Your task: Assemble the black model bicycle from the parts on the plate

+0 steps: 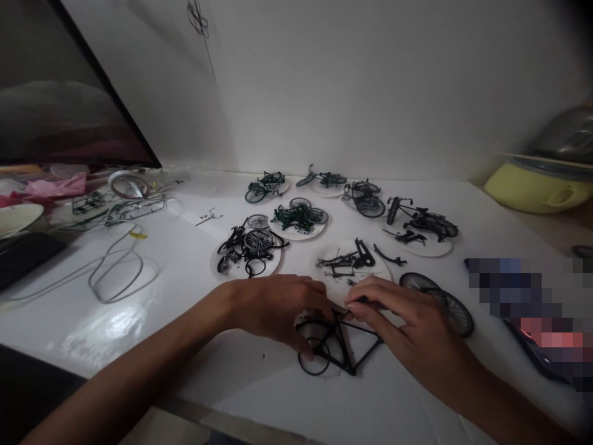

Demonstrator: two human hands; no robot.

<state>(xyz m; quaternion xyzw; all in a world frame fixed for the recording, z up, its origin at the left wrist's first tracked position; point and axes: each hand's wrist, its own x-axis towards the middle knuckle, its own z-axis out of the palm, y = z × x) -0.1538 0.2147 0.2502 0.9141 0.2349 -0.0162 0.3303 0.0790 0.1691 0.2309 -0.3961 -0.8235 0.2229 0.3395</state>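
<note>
A black model bicycle frame (348, 349) stands tilted at the table's near edge, with thin dark rings at its rear end. My left hand (273, 309) is closed on that rear end, thumb on the ring side. From the right, my right hand (407, 318) pinches a small dark part (364, 300) at the top of the frame; its exact kind is too small to tell. Just beyond my right hand lies a loose spoked wheel (458, 311). A paper plate (319, 248) with black bicycle parts sits behind both hands.
Several paper plates bearing green and black model bicycles, such as this green one (301, 216), fill the back. To the left are a looped cable (115, 296), part frames (136, 207) and a tape roll (130, 183). A blurred-out phone-like object (532, 334) and yellow pot (532, 185) are right.
</note>
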